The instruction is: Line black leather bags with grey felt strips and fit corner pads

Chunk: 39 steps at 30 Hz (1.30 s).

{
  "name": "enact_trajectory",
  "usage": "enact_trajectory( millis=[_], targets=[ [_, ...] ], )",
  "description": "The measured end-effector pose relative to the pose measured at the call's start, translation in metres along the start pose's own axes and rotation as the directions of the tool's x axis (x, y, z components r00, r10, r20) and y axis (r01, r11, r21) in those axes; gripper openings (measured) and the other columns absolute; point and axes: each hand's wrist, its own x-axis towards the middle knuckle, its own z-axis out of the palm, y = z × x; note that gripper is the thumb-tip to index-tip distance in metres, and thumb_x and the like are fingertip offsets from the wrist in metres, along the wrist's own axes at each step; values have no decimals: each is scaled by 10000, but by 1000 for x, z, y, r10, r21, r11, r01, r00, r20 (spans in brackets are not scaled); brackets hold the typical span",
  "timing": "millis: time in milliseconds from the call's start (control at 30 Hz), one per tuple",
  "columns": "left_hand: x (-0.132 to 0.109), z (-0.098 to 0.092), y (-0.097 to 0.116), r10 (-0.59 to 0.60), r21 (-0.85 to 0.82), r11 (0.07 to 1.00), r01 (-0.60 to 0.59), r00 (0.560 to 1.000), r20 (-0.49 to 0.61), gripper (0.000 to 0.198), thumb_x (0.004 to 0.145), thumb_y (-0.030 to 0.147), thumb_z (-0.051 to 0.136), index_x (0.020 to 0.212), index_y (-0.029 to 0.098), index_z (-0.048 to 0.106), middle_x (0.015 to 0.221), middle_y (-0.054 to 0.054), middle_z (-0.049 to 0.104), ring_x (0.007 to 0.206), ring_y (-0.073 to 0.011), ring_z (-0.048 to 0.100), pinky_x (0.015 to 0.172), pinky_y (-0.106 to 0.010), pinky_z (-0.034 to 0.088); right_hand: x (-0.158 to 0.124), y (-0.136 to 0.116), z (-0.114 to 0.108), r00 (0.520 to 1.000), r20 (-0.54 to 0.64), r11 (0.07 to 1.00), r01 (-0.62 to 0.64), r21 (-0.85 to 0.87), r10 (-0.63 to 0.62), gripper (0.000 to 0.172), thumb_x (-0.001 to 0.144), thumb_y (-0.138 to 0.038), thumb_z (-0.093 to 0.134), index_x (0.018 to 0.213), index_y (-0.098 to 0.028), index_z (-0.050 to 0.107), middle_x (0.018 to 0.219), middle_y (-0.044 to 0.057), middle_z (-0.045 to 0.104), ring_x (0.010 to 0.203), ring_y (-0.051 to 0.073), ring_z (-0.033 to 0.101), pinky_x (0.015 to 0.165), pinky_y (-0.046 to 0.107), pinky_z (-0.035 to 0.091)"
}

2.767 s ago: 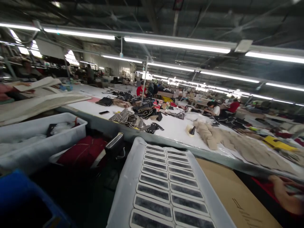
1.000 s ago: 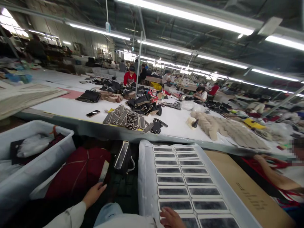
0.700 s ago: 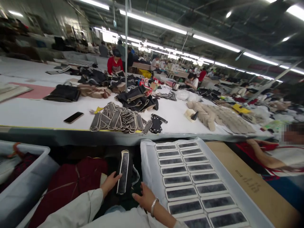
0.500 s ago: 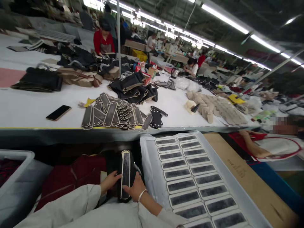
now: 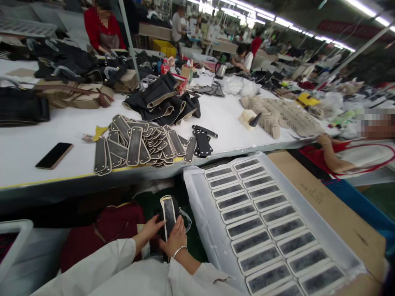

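Below the counter's near edge, off the tray's left edge, left hand and right hand grip a bag, fingers closed on opposite sides; even pressure should keep it from twisting.

Through the head camera I see the left hand and the right hand, a bracelet on its wrist, holding a dark case between them. To its right I make out pale-bordered panels lying in a pale tray; ahead, on the white table, a phone lies left of piled grey strips.
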Motion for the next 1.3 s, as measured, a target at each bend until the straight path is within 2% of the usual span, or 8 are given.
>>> enact_trajectory(
  millis=[133, 267, 567, 733, 867, 1000, 1133, 1300],
  targets=[
    [6, 14, 0, 48, -1, 999, -48, 999, -6, 570, 625, 368, 752, 1083, 93, 551, 1007, -170, 675, 970, -281, 624, 772, -308, 511, 6, 5, 6, 1000, -20, 1000, 7, 20, -7, 1153, 514, -379, 687, 1422, 54, 125, 1405, 257, 285, 1230, 349, 353, 978, 410, 362],
    [1, 18, 4, 31, 4, 1000, -31, 999, -17, 570, 614, 348, 769, 1093, 128, 553, 912, -125, 701, 849, -277, 657, 724, -346, 522, 5, 7, 3, 998, -40, 999, 47, 14, -46, 1130, 530, -347, 673, 1425, 52, 110, 1388, 263, 299, 1185, 344, 384, 945, 412, 383],
    [-3, 39, 23, 36, -8, 999, -37, 995, -95, 639, 689, 484, 683, 1214, 165, 508, 1068, -148, 655, 899, -270, 638, 656, -330, 517, 16, 21, -33, 993, 2, 990, 118, -81, -118, 1136, 525, -303, 701, 1445, -17, 100, 1398, 256, 279, 1144, 346, 414, 921, 420, 377],
    [16, 31, 39, 86, -21, 995, -93, 971, -225, 543, 770, 551, 550, 1199, 218, 531, 1161, -116, 610, 996, -266, 591, 595, -273, 488, 15, 51, -36, 965, 54, 949, 260, -179, -255, 1121, 538, -297, 694, 1459, -87, 90, 1420, 213, 277, 1182, 354, 359, 939, 455, 333],
    [28, 24, 43, 116, -38, 991, -128, 968, -224, 457, 743, 445, 632, 1144, 229, 589, 1107, -81, 634, 932, -225, 602, 596, -240, 478, 23, 65, -35, 950, 33, 937, 312, -158, -310, 1126, 535, -291, 676, 1460, -94, 65, 1408, 179, 297, 1164, 330, 358, 941, 443, 326],
    [31, 19, 40, 64, -61, 995, -80, 972, -226, 460, 744, 415, 631, 1163, 232, 584, 990, -80, 653, 799, -210, 614, 585, -277, 486, 27, 67, -30, 949, 28, 938, 315, -145, -314, 1126, 535, -301, 674, 1460, -94, 66, 1404, 181, 304, 1156, 335, 349, 935, 460, 321],
    [32, 19, 41, 37, -103, 993, -60, 977, -211, 511, 709, 420, 670, 1178, 244, 575, 982, -69, 650, 802, -209, 609, 621, -290, 487, 24, 65, -31, 955, 31, 945, 295, -140, -294, 1136, 518, -282, 678, 1460, -97, 71, 1412, 178, 296, 1156, 340, 350, 939, 457, 325],
    [19, 14, 51, 11, -217, 976, -29, 997, -81, 545, 738, 584, 573, 1173, 257, 560, 1139, -72, 610, 1064, -248, 536, 710, -312, 495, 24, 61, -41, 971, 33, 959, 238, -152, -236, 1122, 543, -341, 671, 1460, -95, 74, 1396, 183, 311, 1111, 335, 396, 917, 460, 362]
  ],
)
